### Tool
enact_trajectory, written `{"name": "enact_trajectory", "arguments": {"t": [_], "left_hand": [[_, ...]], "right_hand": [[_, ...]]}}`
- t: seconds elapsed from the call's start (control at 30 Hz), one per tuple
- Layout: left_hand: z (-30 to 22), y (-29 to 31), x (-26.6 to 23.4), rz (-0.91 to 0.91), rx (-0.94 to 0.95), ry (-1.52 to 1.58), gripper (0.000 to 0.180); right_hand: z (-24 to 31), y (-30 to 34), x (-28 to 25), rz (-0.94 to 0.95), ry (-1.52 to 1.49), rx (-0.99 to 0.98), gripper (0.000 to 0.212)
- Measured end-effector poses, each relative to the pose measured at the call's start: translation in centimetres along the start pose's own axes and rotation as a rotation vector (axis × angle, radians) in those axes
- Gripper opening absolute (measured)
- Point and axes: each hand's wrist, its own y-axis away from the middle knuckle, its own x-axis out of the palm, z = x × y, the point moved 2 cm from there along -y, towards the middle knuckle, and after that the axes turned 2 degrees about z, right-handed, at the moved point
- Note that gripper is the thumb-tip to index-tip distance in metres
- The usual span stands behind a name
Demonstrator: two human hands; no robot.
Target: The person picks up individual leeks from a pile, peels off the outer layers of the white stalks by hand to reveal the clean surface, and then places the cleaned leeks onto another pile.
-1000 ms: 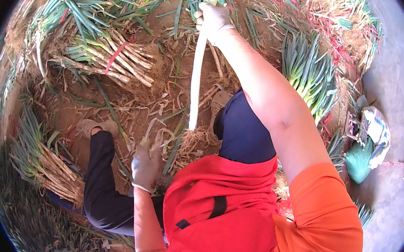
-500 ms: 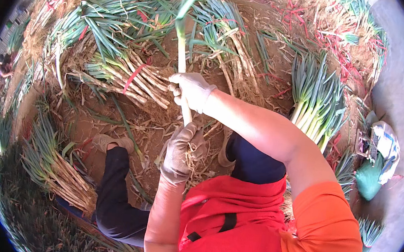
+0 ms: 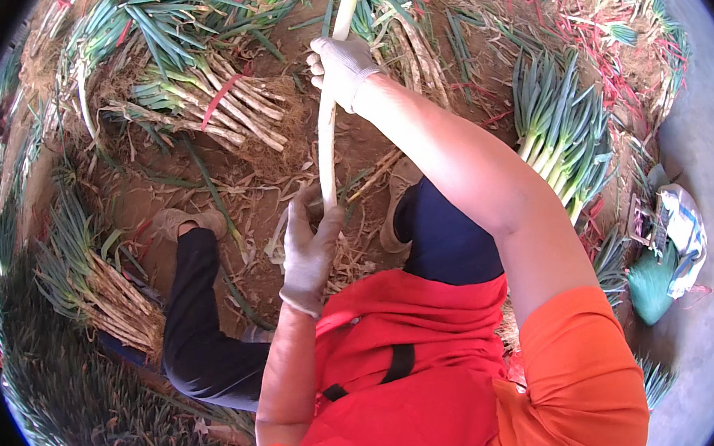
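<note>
A long white leek stalk (image 3: 325, 143) with a green top stands nearly upright in front of me. My right hand (image 3: 340, 67), in a pale glove, grips it high up near the green part. My left hand (image 3: 310, 249), also gloved, holds its lower white end close to my knees. Both hands are closed around the same stalk. I sit on brown soil in a red apron and orange sleeves, dark trouser legs spread apart.
Tied bundles of leeks lie around me: one with a red band (image 3: 222, 107) at upper left, one (image 3: 106, 289) at lower left, an upright bunch (image 3: 562, 148) at right. Dry peelings cover the soil. A green and white object (image 3: 668, 253) sits at right.
My right hand has slid up the stalk, from near my left hand toward the green top. The left hand keeps its grip on the lower end.
</note>
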Motion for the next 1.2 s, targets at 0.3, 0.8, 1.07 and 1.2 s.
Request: {"name": "enact_trajectory", "arguments": {"t": [0.3, 0.8, 1.07, 1.2], "left_hand": [[-0.4, 0.4, -1.2, 0.717, -0.308, 0.726, 0.048], [2.0, -1.7, 0.7, -0.05, 0.891, -0.815, 0.049], [-0.5, -3.7, 1.1, -0.222, 0.576, -0.629, 0.026], [0.9, -4.2, 0.4, -0.024, 0.488, 0.046, 0.008]], "right_hand": [[5.7, -2.2, -3.3, 0.66, -0.282, -0.117, 0.014], [5.5, -1.9, -3.9, 0.072, -0.101, -0.266, 0.006], [5.5, -1.6, -3.7, 0.065, -0.111, -0.357, 0.005], [5.1, -1.4, -2.3, 0.014, -0.075, -0.392, 0.003]]}}
